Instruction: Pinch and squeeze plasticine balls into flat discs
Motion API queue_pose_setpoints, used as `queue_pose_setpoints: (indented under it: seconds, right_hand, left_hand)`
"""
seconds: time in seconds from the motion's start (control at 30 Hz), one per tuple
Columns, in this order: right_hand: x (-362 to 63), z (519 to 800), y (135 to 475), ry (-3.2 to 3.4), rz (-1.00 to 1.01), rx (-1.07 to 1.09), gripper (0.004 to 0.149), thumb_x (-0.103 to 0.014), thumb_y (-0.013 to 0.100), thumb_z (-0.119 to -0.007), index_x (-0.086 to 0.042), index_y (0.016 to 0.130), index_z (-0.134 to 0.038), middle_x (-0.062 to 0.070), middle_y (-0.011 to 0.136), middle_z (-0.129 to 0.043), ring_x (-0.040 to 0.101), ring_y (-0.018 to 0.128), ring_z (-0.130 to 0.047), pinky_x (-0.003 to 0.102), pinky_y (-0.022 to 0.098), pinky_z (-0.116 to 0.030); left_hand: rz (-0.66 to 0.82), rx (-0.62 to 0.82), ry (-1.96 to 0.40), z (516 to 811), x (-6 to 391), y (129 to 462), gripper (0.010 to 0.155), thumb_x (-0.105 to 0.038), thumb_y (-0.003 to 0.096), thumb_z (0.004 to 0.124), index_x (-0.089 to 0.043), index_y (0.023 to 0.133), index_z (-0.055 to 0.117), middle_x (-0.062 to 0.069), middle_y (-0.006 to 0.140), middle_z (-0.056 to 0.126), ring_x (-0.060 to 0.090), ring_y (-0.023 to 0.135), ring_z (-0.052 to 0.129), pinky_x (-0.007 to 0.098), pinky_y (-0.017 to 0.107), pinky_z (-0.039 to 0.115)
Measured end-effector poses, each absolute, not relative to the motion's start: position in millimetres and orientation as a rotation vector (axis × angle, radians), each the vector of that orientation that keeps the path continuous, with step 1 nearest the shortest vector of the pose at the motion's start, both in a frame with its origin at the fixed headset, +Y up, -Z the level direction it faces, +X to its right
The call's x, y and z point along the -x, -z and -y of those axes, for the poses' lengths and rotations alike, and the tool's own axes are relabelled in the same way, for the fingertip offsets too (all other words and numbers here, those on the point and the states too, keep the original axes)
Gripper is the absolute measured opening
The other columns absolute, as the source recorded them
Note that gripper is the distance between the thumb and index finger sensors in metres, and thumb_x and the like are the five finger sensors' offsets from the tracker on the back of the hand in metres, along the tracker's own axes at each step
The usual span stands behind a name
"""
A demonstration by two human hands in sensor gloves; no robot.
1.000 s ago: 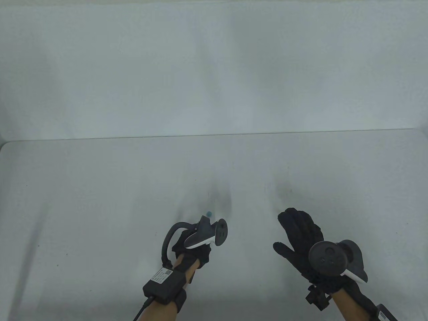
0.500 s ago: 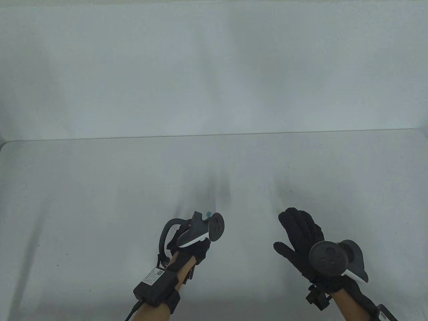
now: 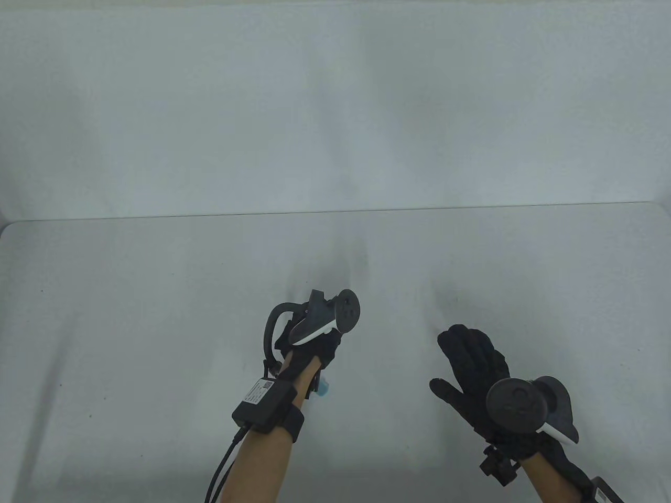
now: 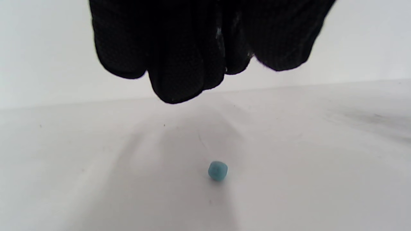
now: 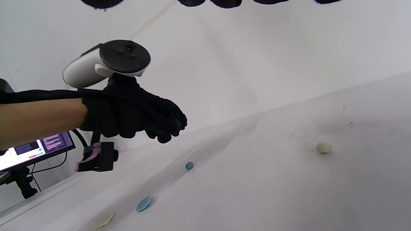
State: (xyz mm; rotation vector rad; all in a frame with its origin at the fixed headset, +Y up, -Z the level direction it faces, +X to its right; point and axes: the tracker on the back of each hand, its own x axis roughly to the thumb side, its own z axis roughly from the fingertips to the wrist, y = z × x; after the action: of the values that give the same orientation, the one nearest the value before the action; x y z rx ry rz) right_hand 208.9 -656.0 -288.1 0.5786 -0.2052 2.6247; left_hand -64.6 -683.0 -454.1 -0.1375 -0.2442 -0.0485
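Note:
A small blue plasticine ball (image 4: 217, 170) lies on the white table; it also shows in the right wrist view (image 5: 189, 165). My left hand (image 3: 314, 340) hovers just above it with fingers loosely curled downward (image 4: 179, 80), holding nothing (image 5: 167, 128). In the table view the hand hides the ball. A flattened blue disc (image 5: 143, 203) lies behind the hand, peeking out beside my left forearm (image 3: 323, 387). A cream disc (image 5: 104, 219) lies near it. A cream ball (image 5: 323, 147) sits apart to the right. My right hand (image 3: 455, 362) is open and empty, fingers spread, low over the table.
The white table (image 3: 131, 314) ends at a far edge (image 3: 335, 211) against a white backdrop. A monitor on a stand (image 5: 32, 150) is off the table's left side. A cable runs down from my left wrist (image 3: 225, 466).
My left hand has moved forward and now covers the blue ball that lay just ahead of it. The blue disc now shows beside my forearm. My right hand has stayed still.

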Motion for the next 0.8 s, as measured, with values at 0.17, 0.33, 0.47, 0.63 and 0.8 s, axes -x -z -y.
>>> queue_pose_setpoints:
  seconds: [0.17,0.33,0.47,0.63,0.8]
  right_hand:
    - [-208.7,655.9,288.0,-2.621,0.199,-0.584,0.075,-0.060,0.059,-0.051,-0.014,0.116,-0.034,0.019,0.122,-0.034,0.055,0.108,-0.040,0.075,0.068,-0.048]
    - [-208.4,656.1,288.0,-2.616,0.191,-0.590,0.075,-0.060,0.059,-0.051,-0.013,0.116,-0.034,0.018,0.122,-0.034,0.055,0.108,-0.040,0.075,0.068,-0.048]
    - [-208.3,656.6,287.9,-2.619,0.183,-0.589,0.075,-0.060,0.059,-0.051,-0.013,0.116,-0.034,0.019,0.122,-0.034,0.055,0.108,-0.040,0.075,0.068,-0.048]
    - [-205.7,656.5,287.1,-2.618,0.172,-0.608,0.075,-0.060,0.059,-0.051,-0.013,0.116,-0.034,0.019,0.122,-0.034,0.055,0.108,-0.040,0.075,0.068,-0.048]
    - [-204.5,657.0,287.0,-2.618,0.165,-0.619,0.075,-0.060,0.059,-0.051,-0.013,0.116,-0.034,0.019,0.122,-0.034,0.055,0.108,-0.040,0.075,0.068,-0.048]
  left_hand:
    - [0.228,0.174,0.112,708.5,64.3,468.5,0.057,-0.036,0.0502,0.079,-0.014,0.102,0.073,0.012,0.097,0.083,0.031,0.080,0.095,0.052,0.063,0.077]
    - [0.230,0.223,0.130,724.0,63.2,474.9,0.059,-0.038,0.0494,0.080,-0.015,0.103,0.073,0.012,0.098,0.083,0.033,0.082,0.093,0.054,0.063,0.075]
    - [0.233,0.280,0.197,731.3,62.9,477.7,0.062,-0.039,0.0482,0.082,-0.014,0.104,0.072,0.012,0.100,0.082,0.033,0.083,0.092,0.054,0.063,0.074]
    - [0.243,0.282,0.183,738.9,64.9,480.9,0.061,-0.039,0.0477,0.083,-0.015,0.103,0.073,0.011,0.098,0.082,0.033,0.080,0.092,0.053,0.064,0.074]
    - [0.277,0.226,0.244,742.9,58.3,481.0,0.054,-0.035,0.0476,0.083,-0.013,0.097,0.078,0.011,0.088,0.087,0.024,0.068,0.097,0.043,0.060,0.081]
